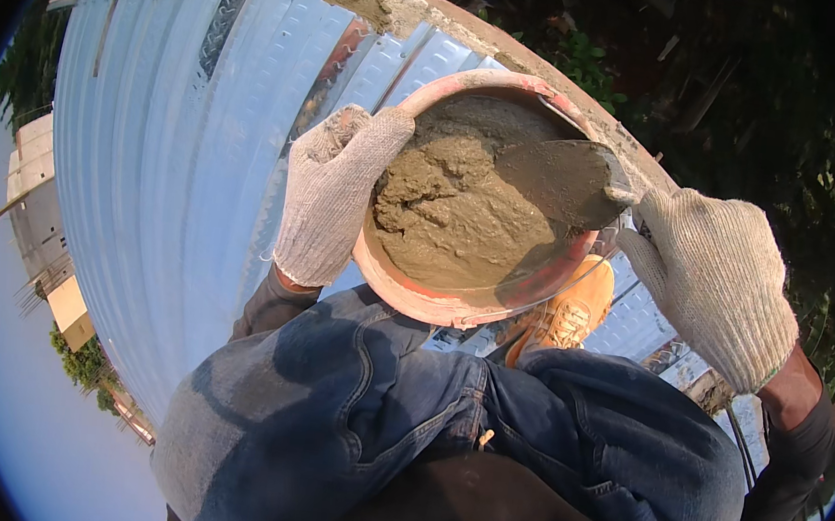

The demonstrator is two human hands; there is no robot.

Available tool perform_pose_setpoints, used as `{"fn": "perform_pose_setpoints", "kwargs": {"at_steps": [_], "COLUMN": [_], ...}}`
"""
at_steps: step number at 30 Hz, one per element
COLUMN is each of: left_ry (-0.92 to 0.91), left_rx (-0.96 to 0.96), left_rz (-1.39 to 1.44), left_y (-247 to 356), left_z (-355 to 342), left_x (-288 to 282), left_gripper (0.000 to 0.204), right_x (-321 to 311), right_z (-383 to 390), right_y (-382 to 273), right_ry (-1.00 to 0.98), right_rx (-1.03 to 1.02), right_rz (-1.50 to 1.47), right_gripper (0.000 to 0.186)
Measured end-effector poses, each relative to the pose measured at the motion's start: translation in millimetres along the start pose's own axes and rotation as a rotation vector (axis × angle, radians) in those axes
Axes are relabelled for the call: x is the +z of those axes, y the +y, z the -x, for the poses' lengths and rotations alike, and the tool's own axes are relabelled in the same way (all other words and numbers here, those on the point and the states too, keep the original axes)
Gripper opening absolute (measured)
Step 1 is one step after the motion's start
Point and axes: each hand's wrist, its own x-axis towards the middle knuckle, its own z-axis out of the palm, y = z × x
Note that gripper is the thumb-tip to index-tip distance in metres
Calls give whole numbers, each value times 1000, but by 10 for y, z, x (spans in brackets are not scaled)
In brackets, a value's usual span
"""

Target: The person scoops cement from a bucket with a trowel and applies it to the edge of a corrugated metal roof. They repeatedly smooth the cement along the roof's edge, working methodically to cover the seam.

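In the head view, the bucket (423,305) is the landmark, its open mouth facing up and filled with wet grey-brown mortar (447,218). The trowel (561,182) lies at the bucket's right side, its broad blade over the mortar and its metal neck crossing near the right rim. Its long axis runs roughly sideways, from the bucket's middle out to the right hand (715,281), which is clearly the nearer one. That gloved grip is closed around the handle end, just outside the bucket's right rim; the handle itself is mostly hidden. So the blade points leftward from the grip, into the bucket. Whether its underside presses into the mortar or only skims it, I cannot tell.

The left hand (342,193), also gloved, is on the opposite side, its grip holding the bucket's left rim, thumb along the edge. A tan shoe (579,301) shows beyond the bucket's lower right rim; ribbed blue metal sheets (169,126) spread out to its left.
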Motion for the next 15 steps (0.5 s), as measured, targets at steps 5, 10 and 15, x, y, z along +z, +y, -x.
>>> {"fn": "perform_pose_setpoints", "kwargs": {"at_steps": [5,10,15], "left_ry": [-86,-105,-117], "left_rx": [-24,2,0], "left_rz": [-63,-71,20], "left_y": [66,-17,-285], "left_z": [-28,-147,-432], "left_x": [-25,-187,-489], "left_gripper": [17,18,20], "right_x": [194,164,31], "right_z": [-179,-61,97], "right_y": [-191,-194,-189], "right_ry": [-202,-193,-119], "right_rx": [-13,76,175], "right_rz": [-331,-388,-478], "right_gripper": [38,33,33]}}
